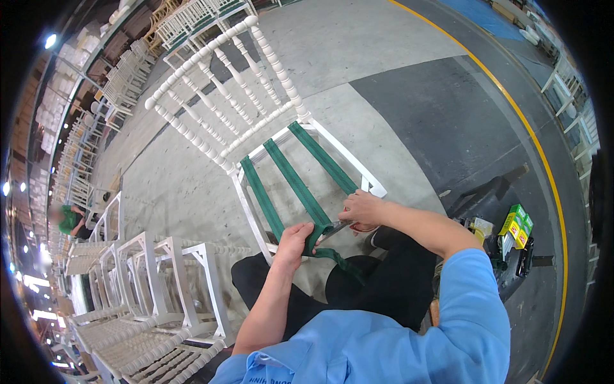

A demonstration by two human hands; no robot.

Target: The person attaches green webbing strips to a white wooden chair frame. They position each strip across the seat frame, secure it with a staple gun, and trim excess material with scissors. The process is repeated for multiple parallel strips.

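A white chair frame (342, 153) with a turned-spindle back stands in front of me. Three green webbing straps (295, 176) run from the back of its seat to the front. My left hand (295, 242) pinches the middle strap at the front rail, and a loose green tail hangs below it toward my lap. Just to the right, my right hand (366, 210) is closed around scissors (364, 227). Reddish handles show under the fingers, and the grey blades point left at the strap beside my left fingers. Whether the blades have cut into it I cannot tell.
White chair frames (147, 281) are stacked close on my left. At right on the floor lie a green-and-yellow box (517, 225) and dark tools. A yellow floor line (524, 125) curves beyond them. Another person in green (69, 221) is far left. More chairs (198, 22) stand behind.
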